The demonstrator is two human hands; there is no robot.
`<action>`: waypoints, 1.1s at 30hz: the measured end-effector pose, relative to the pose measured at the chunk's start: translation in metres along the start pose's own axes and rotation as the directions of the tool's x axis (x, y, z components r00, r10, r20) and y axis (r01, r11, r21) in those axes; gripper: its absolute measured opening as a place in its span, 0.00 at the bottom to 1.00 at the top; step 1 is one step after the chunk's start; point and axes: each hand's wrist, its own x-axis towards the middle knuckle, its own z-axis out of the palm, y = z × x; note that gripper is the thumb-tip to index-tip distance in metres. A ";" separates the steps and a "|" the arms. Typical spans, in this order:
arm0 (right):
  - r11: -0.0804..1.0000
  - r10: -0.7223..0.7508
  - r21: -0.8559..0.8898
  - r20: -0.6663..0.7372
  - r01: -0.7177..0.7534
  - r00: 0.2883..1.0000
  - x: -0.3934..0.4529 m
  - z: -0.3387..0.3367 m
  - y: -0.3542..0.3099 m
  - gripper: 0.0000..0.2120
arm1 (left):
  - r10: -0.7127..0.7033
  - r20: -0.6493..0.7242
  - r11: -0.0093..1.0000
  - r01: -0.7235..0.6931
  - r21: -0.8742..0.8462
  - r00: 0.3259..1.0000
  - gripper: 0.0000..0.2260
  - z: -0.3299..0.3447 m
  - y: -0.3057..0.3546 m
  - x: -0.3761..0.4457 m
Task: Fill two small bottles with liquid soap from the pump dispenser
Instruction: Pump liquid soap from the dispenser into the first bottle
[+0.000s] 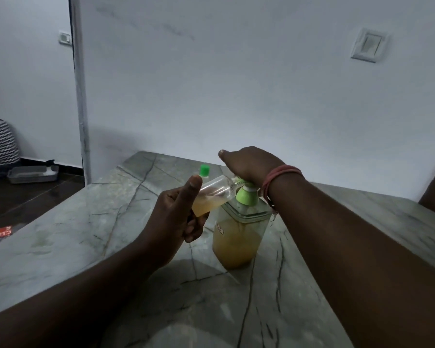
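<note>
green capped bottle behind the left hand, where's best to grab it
Judging from the frame, take the green capped bottle around its neck or upper body from above. It stands upright on the counter, and the left hand hides its lower body.

A wall switch (368, 45), patterned basket (0, 143) and grey tray (33, 174) surround the marble counter (73, 222).

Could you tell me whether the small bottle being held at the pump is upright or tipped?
Tipped: the small bottle lies nearly sideways in the left hand, soap pooled at its lower end.
</note>
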 end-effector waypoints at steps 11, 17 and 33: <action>0.995 -0.005 -0.104 0.086 0.014 0.996 0.002 -0.009 -0.003 0.13 | -0.003 -0.007 1.000 0.003 0.002 1.000 0.44 0.004 0.003 0.000; 0.999 -0.035 0.017 0.012 0.035 0.999 0.008 0.002 0.003 0.25 | -0.011 -0.009 1.000 0.011 0.007 1.000 0.45 0.002 0.002 -0.001; 0.989 0.012 0.149 0.016 -0.015 1.000 0.004 0.003 0.010 0.27 | -0.026 -0.020 1.000 0.026 0.002 0.999 0.48 0.003 0.003 -0.002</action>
